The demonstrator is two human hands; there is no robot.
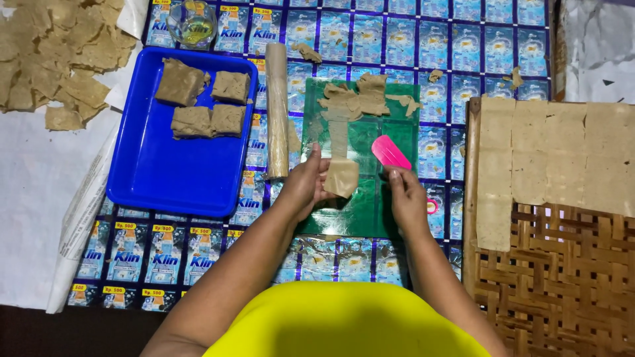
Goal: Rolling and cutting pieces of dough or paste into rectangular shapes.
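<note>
While your left hand (305,188) curls its fingers around a thin, limp dough sheet (342,177) over the green mat (360,211) — likely soft and tearable, best supported underneath — your right hand (406,198) pinches a pink scraper (390,153).

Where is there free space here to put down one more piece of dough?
The blue tray is bare in its near half, below the four dough blocks. The woven rack is bare at its near right, below the dough sheets. It is crowded on the green board, where the left hand holds a dough piece and the right hand a pink scraper, beside the rolling pin.
</note>
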